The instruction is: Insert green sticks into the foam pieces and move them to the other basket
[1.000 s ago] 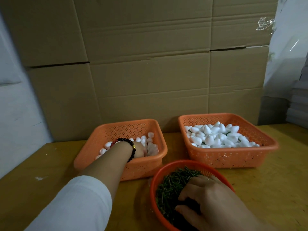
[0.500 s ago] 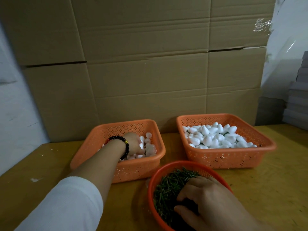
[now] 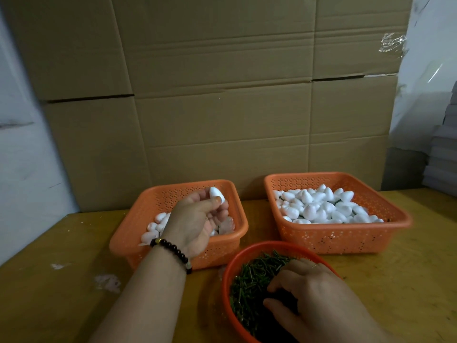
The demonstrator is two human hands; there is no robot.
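The step in hand looks like the pick-up that comes before any joining: one foam piece and one stick are being gathered, and nothing is yet pushed together.

The left hand point(image 3: 197, 219) hovers over the left basket point(image 3: 138, 231) at centre-left of the frame, palm turned partly upward. Its grip is clamped on a single white foam piece point(image 3: 216, 194), pinched between thumb and forefinger at the top of the hand, while the other fingers curl loosely beneath; whether they cradle further pieces I cannot tell. More loose foam pieces point(image 3: 154, 230) lie in that basket below the wrist, which wears a dark bead bracelet point(image 3: 173, 250).

The right hand point(image 3: 314, 295) sits low in the frame, lower centre-right, reaching into the round red bowl point(image 3: 228, 273) heaped with green sticks point(image 3: 254, 276). Its fingers bend down into the pile and touch the sticks; the fingertips are buried, so I cannot tell whether the grip has closed on a stick or is only sorting.

The right basket point(image 3: 346, 241), at centre-right, holds a heap of foam pieces with green stems showing between them, so I judge it the destination.

Next, the right hand needs to isolate one stick and lift it clear, then the two hands must meet above the worktop point(image 3: 61, 280) so the stick's end can be aligned with the foam and pressed in straight.
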